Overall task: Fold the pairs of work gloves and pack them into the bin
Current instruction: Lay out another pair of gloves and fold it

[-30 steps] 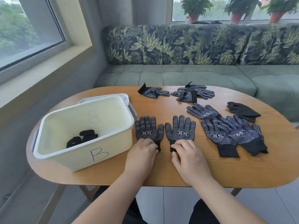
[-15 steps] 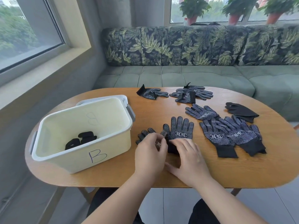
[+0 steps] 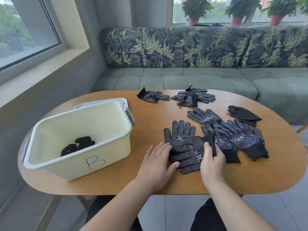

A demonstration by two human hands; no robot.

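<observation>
left hand (image 3: 156, 164): nearest, at 7 o'clock of the pair being worked; fingers straight and together, lying flat on the finger end of the top glove, curled round nothing.
right hand (image 3: 212, 161): at 4 o'clock of the pair; thumb and fingers pinch the black cuff of the top glove, the cloth bunched between them.
top glove (image 3: 188, 154): dotted side up, laid crosswise over the bottom glove, fingers toward 8 o'clock, cuff toward 2 o'clock.
bottom glove (image 3: 180, 132): flat on the table, dotted side up, fingers toward 12 o'clock; its lower palm and cuff are hidden under the top glove.
bin (image 3: 75, 165): cream plastic with a handwritten "b" on the front wall, at 9 o'clock of the pair, near but apart.
packed gloves (image 3: 78, 144): a black folded bundle on the bin floor, by the front wall.
loose heap (image 3: 236, 139): dotted gloves overlapping at 3 o'clock, just beside the pinched cuff, their cuffs toward 5 o'clock.
single dotted glove (image 3: 202, 115): at 1 o'clock, touching the heap's far edge.
plain black glove (image 3: 243, 114): at 2 o'clock, no dots showing.
far gloves (image 3: 194, 97): a small overlapping clump at 12 o'clock near the far table edge.
lone far glove (image 3: 153, 96): at 11 o'clock, apart from the clump.
table (image 3: 150, 117): oval, wooden.
sofa (image 3: 183, 77): green seat, leaf-print back, beyond the table at 12 o'clock.
potted plants (image 3: 196, 7): on the sill behind the sofa.
</observation>
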